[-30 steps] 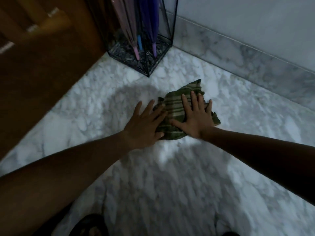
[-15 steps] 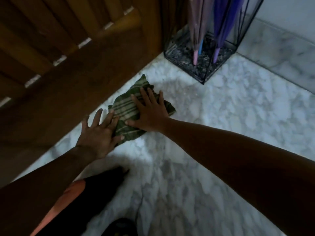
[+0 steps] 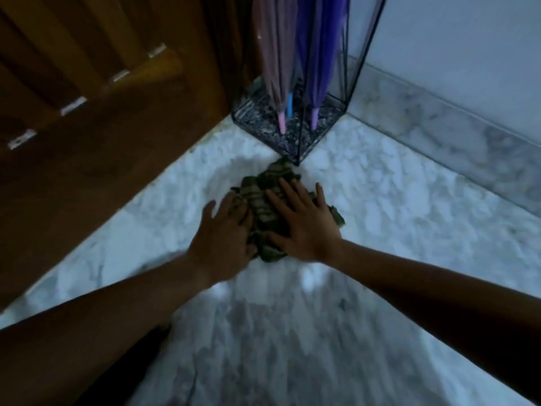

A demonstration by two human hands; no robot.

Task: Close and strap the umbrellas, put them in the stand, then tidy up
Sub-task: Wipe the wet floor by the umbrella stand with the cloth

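A crumpled green striped cloth (image 3: 265, 197) lies on the marble floor (image 3: 380, 206), its far tip touching the front corner of the umbrella stand (image 3: 295, 139). My left hand (image 3: 225, 232) presses flat on the cloth's left side with fingers spread. My right hand (image 3: 304, 221) lies flat on its right side. In the black wire stand, a closed pink umbrella (image 3: 272, 54) and a closed purple umbrella (image 3: 322, 48) stand tips down; a blue tip (image 3: 289, 105) shows between them.
A brown wooden door (image 3: 102, 127) fills the left. A white wall with a marble skirting (image 3: 456, 124) runs along the right. The stand fills the corner between them.
Both hands have slid the cloth away from the door towards the stand's front corner. The cloth is more bunched than before. The view has shifted with the head.
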